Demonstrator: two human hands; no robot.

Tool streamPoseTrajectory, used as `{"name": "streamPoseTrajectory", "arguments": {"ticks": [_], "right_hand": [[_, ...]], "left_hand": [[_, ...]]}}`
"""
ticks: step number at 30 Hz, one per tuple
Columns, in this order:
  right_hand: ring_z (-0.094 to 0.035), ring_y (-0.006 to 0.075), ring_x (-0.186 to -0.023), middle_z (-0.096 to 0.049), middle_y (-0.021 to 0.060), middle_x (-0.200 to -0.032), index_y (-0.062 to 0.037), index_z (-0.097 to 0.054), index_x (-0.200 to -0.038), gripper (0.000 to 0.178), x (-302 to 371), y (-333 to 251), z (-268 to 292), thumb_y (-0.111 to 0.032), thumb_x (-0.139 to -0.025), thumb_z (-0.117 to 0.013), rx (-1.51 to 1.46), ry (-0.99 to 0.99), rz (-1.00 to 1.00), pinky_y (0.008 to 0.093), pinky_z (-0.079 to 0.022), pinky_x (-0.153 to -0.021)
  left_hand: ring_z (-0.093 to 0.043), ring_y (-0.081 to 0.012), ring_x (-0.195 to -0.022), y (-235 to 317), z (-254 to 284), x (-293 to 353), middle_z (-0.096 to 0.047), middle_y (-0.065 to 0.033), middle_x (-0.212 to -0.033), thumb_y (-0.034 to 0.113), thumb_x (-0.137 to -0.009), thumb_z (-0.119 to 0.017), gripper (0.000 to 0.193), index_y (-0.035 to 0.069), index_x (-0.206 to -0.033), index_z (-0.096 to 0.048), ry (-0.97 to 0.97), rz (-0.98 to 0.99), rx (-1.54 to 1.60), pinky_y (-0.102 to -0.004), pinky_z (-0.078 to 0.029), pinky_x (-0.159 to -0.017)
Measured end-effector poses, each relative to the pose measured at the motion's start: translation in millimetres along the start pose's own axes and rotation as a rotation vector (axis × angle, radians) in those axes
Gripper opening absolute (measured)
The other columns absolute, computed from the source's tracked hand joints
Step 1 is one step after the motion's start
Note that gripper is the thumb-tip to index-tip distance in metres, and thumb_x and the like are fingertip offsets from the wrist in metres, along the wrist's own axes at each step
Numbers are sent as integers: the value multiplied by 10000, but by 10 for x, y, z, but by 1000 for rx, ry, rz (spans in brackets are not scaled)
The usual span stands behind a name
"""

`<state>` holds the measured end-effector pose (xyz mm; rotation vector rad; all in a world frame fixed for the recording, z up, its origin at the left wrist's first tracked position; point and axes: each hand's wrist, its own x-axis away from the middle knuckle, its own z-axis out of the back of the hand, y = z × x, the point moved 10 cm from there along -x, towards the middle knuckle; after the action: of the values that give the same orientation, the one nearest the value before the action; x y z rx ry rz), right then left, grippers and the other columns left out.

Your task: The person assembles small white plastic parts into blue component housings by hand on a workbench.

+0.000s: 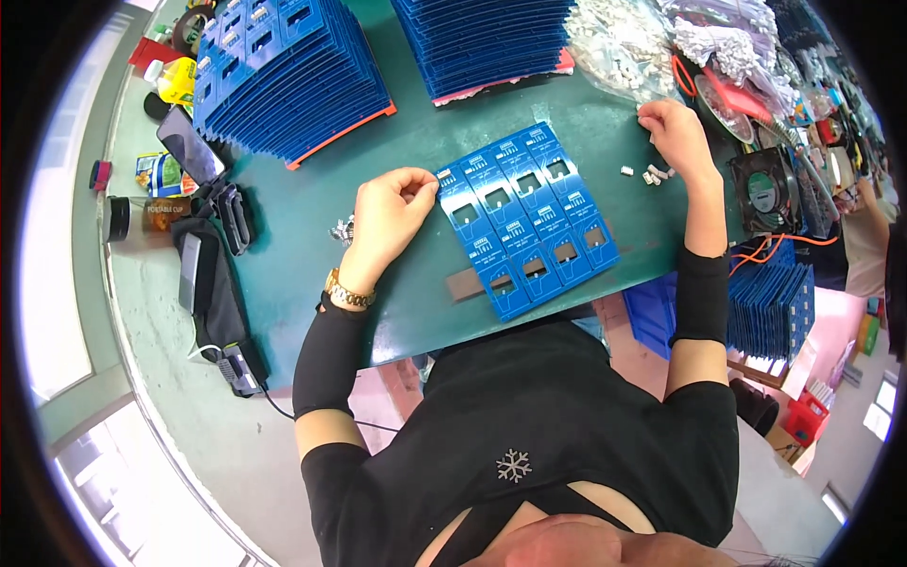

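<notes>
A blue circuit board panel (529, 222) with rectangular cutouts lies tilted on the green table (406, 312) before me. My left hand (392, 215) is closed in a pinch at the panel's upper left corner; anything between its fingertips is hidden. At the right, beside the clear bag of small white parts (619, 47), my right hand (675, 137) is closed too, thumb against fingers. What it pinches is too small to tell. Several loose white connectors (654, 176) lie just below that hand. Small metallic pieces (342, 230) sit by my left wrist.
Two tall stacks of blue panels (293, 85) (482, 47) stand at the back. Along the left edge are a phone (189, 146), a yellow-labelled bottle (173, 81), a cup (151, 215) and a black pouch (222, 293). A black fan (765, 189) and an orange cable (789, 238) are at the right.
</notes>
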<state>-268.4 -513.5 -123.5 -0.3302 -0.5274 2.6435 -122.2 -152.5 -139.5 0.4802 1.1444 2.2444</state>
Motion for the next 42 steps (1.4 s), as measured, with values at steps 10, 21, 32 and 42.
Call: {"name": "streamPoseTrajectory", "arguments": {"ticks": [10,21,32,42], "right_hand": [[-631,298,-834,-637,103,-883,-52,-679,-917,93,4,-831,90,-79,-846,-625,-164,127,350,356,-502,-727],[-645,286,-830,-655,126,-876,-35,-698,-895,115,-112,-2118,-868,-95,-800,-674,-552,-430,557,360,-515,-741],[-638,277,-824,-636,109,-860,-21,-683,-916,94,-20,-2175,-1027,-72,-845,-650,-484,-296,633,344,-519,-735],[-643,269,-844,-640,85,-913,-38,-686,-934,110,72,-2203,-985,-57,-832,-652,-471,-201,706,339,-528,-747]], "left_hand": [[-612,-69,-624,6,-6,-24,-669,-40,-693,98,-810,-671,108,7,-858,-702,-1,27,-34,-228,-500,-615],[-574,-76,-575,31,-44,-13,-624,-26,-649,75,-788,-679,72,33,-845,-693,33,4,-83,-232,-478,-575],[-613,-192,-611,256,173,117,-643,-97,-727,97,-808,-699,73,66,-874,-692,121,-208,-296,-294,-492,-585],[-592,-183,-704,24,723,277,-619,-82,-847,45,-806,-712,153,24,-954,-680,299,-126,-311,-292,-497,-672]]}}
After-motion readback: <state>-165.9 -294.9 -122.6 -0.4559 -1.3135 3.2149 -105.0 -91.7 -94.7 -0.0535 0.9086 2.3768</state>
